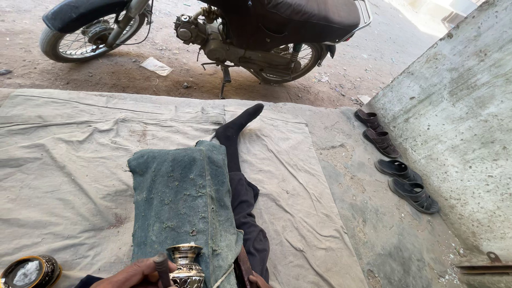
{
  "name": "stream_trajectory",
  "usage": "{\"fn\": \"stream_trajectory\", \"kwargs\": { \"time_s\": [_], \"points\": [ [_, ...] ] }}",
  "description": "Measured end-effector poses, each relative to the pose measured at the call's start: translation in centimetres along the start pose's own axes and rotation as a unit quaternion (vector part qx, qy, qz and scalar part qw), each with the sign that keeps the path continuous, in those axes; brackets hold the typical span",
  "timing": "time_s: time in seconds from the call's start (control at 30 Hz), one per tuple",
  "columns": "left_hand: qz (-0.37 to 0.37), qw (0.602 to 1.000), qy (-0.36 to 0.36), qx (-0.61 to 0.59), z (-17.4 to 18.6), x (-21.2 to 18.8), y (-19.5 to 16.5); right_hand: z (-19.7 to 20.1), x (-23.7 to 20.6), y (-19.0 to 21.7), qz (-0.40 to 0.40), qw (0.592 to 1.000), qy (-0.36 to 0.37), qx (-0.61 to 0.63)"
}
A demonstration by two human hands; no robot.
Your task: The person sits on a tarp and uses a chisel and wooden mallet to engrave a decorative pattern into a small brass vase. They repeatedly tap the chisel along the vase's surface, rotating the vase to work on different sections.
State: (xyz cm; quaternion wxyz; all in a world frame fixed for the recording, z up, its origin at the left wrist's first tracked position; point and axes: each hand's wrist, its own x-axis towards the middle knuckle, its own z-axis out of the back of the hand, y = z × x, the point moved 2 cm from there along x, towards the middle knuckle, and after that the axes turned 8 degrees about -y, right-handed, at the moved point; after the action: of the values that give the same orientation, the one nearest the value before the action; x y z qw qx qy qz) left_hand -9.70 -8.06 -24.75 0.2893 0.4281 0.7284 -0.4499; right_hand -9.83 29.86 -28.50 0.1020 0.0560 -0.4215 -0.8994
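A small engraved brass vase (pixel 186 265) stands upright at the bottom edge, on a worn green pad (pixel 181 197) that lies over my outstretched leg in a black sock (pixel 237 128). My left hand (pixel 132 274) is just left of the vase, its fingers closed around a dark rod-like tool handle (pixel 161 265) that touches the vase's side. Only the fingertips of my right hand (pixel 259 280) show at the bottom edge, beside a brown strip (pixel 244 269) along the pad's right side. Whether that hand holds anything is hidden.
A beige tarp (pixel 69 160) covers the ground. A round dark dish with white paste (pixel 28 272) sits at bottom left. A motorcycle (pixel 224 32) is parked on the dirt beyond. Two pairs of dark sandals (pixel 397 170) lie along a concrete wall (pixel 458 122) at right.
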Motion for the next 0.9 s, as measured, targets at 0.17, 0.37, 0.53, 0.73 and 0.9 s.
{"fn": "stream_trajectory", "kwargs": {
  "time_s": [0.17,0.37,0.53,0.73,0.9],
  "points": [
    [-0.019,0.999,0.030,-0.037,-0.7,-0.6,0.2,1.1,1.2,1.1,0.000,1.000,-0.004,0.002],
    [-0.039,0.983,0.072,0.162,-1.8,-1.3,-1.2,3.8,2.1,2.0,-0.006,1.000,-0.010,0.003],
    [-0.284,0.932,-0.141,0.176,-5.4,-8.7,-1.6,3.3,2.0,2.3,-0.001,1.000,-0.018,0.008],
    [-0.404,0.891,-0.179,0.107,-13.6,-17.6,-3.5,3.0,-3.5,3.7,0.032,0.993,-0.105,0.035],
    [-0.471,0.834,-0.198,0.210,-17.1,-20.9,-5.8,5.3,-6.8,5.7,-0.062,0.990,-0.055,0.111]
  ]
}}
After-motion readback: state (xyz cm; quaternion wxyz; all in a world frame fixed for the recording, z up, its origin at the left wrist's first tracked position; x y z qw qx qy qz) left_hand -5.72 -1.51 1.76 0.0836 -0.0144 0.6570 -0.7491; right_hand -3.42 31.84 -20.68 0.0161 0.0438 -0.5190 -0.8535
